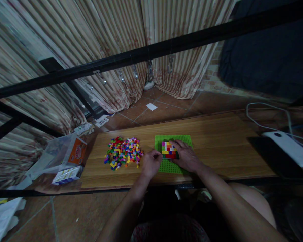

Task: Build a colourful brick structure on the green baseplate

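A block of multicoloured toy bricks (169, 148) sits on the green studded baseplate (173, 167), with red, white, yellow and purple pieces on its upper face. My right hand (188, 156) wraps round the block's right side, fingers at its far edge and thumb at its near edge. Close to the block's left edge is my left hand (152, 164), thumb and fingertips pinched together. Whatever lies between those fingertips is too small to make out. Left of the baseplate, loose toy bricks (123, 151) in many colours are spread in a pile.
The wooden tabletop (217, 144) carries the bricks and baseplate. A clear plastic container (59, 153) with an orange label and a white-and-blue box (67, 175) are beyond its left end. At right lie a black flat panel (275, 156), a white device (290, 148) and a white cable (267, 105).
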Motion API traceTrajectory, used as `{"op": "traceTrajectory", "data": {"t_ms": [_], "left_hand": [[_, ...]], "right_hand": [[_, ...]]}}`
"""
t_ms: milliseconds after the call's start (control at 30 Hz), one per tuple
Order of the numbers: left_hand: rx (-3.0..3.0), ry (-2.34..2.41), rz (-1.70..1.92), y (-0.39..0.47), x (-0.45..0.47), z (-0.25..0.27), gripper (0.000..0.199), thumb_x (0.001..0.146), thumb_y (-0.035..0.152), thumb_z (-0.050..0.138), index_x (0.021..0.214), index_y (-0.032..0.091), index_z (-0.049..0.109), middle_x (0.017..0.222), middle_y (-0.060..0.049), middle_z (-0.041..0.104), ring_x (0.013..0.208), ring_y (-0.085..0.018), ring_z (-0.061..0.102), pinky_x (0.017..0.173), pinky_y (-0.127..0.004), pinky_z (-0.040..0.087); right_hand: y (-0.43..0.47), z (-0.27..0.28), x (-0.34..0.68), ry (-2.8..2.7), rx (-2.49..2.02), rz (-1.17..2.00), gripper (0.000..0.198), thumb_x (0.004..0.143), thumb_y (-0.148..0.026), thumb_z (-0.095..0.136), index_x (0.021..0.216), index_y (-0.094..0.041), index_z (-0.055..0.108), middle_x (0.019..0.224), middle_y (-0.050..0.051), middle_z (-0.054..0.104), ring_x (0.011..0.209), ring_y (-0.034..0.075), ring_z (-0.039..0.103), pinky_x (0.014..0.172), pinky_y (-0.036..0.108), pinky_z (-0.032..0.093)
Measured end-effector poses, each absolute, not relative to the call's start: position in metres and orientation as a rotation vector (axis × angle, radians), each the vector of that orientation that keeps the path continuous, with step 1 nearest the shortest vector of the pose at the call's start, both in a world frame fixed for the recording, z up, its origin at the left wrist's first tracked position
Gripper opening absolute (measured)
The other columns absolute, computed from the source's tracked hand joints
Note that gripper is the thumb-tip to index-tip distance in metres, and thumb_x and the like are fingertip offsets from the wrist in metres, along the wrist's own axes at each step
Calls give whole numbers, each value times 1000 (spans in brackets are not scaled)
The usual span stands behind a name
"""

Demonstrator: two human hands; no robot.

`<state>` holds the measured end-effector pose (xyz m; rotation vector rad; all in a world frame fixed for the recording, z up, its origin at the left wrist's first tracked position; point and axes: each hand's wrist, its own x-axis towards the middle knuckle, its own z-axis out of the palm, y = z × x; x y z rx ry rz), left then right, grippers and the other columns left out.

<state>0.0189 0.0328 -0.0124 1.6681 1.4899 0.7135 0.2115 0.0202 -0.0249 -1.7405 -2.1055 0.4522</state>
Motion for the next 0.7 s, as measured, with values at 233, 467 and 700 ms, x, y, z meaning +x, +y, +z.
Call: {"op": "traceTrajectory", "data": {"t_ms": [233, 467, 700], "left_hand": [[1598, 1580, 632, 41, 21, -15, 12, 73, 22, 57, 67, 18, 67, 62, 0, 66, 64, -13, 62, 59, -22, 45], [1610, 1559, 662, 33, 26, -1, 15, 75, 19, 55, 65, 19, 66, 62, 1, 65, 65, -13, 61, 61, -22, 45], [1606, 1458, 885, 8, 2, 4, 21, 82, 26, 49, 66, 18, 61, 59, 2, 58, 61, -11, 54, 59, -21, 39]], "right_hand": [[21, -24, 210, -2083, -1744, 471, 83, 69, -34, 71, 144, -28, 35, 143, 10, 41, 128, 32, 40, 101, 49, 36], [23, -28, 214, -2106, -1742, 511, 80, 71, -35, 69, 143, -24, 36, 144, 11, 41, 129, 31, 40, 103, 48, 35], [22, -28, 221, -2153, -1679, 591, 81, 71, -34, 69, 144, -28, 33, 149, 9, 34, 135, 28, 35, 108, 46, 32]]}}
